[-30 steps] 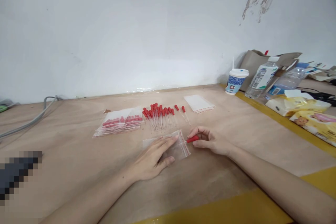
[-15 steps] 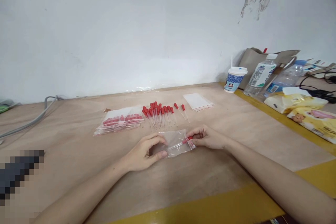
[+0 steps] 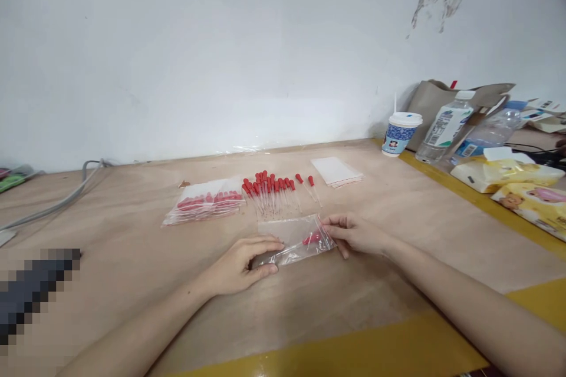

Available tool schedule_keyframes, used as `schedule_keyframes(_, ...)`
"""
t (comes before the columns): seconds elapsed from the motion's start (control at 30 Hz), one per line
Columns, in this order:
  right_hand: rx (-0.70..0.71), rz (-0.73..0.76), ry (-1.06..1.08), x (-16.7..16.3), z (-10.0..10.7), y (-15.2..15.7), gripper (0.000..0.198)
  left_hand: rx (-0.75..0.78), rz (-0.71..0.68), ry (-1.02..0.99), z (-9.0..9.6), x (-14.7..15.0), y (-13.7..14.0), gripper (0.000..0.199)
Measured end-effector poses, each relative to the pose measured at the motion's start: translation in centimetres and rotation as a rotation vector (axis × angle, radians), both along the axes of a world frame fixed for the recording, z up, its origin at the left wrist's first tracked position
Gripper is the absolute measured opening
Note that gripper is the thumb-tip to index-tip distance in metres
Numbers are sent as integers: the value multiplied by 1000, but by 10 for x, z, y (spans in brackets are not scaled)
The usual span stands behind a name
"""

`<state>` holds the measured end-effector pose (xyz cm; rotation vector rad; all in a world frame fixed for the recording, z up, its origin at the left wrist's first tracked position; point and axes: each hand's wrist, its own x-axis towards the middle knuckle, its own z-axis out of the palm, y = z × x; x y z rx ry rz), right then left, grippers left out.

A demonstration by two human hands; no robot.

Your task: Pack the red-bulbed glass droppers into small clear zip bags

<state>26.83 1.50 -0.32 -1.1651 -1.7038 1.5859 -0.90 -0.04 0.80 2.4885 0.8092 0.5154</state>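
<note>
Along the left side of the worktop (image 3: pixel 309 318), a grey cord (image 3: pixel 78 193) bends down from the wall (image 3: pixel 221 59). Closer to the front left corner is a dark thing (image 3: pixel 35 291), too blurry to name.

Next, toward the back edge, lies a stack of filled bags (image 3: pixel 206 205) with red tops showing inside.

The left hand (image 3: pixel 247 262) comes up from the front edge. Its thumb and fingers are spread apart, with the left end of a clear bag (image 3: pixel 300 256) in the gap. That bag lies flat near the middle of the worktop. One dropper (image 3: pixel 312 238) is inside it, with its red end to the right.

Behind the bag is a bunch of droppers (image 3: pixel 267 187), and two more lie just beside it.

The right hand (image 3: pixel 349 232) has its fingers close together, touching the bag's right end. I cannot tell if they pinch it.

Farther back is a pile of flat bags (image 3: pixel 336 171). By the back right corner stand a paper cup (image 3: pixel 400 135) and a water bottle (image 3: pixel 444 129). Two yellow packs (image 3: pixel 508 169) lie at the right edge.
</note>
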Motion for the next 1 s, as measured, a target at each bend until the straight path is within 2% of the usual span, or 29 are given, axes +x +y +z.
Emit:
schedule_keyframes(0.1, -54, -19, 0, 1, 5, -4, 39, 3, -8, 21, 2, 1, -1, 35)
schedule_keyframes(0.23, -57, -168, 59, -7, 2, -8, 35, 6, 8, 65, 1, 0, -2, 33)
schedule_keyframes(0.37, -128, -256, 134, -11, -2, -9, 36, 26, 3, 78, -3, 0, -1, 34)
schedule_keyframes(0.53, -212, -83, 115, 11, 11, 5, 33, 38, -13, 69, -4, -2, 0, 34)
schedule_keyframes(0.6, -129, -91, 25, 21, 19, 21, 29, 40, -12, 72, -4, -2, 1, 34)
schedule_keyframes(0.7, 140, -300, -164, 26, 24, 57, 17, 36, -22, 70, -4, -3, 1, 34)
schedule_keyframes(0.77, 363, -450, -369, 18, 21, 82, 9, 33, -32, 63, -5, -3, 2, 35)
schedule_keyframes(0.8, 420, -491, -430, 11, 18, 94, 7, 32, -37, 62, -5, -3, 2, 35)
schedule_keyframes(0.87, 475, -533, -519, -4, 11, 113, 11, 39, -36, 64, -6, -4, 2, 36)
schedule_keyframes(1.0, 447, -528, -610, -27, 3, 133, 30, 80, 2, 84, -7, -6, 1, 33)
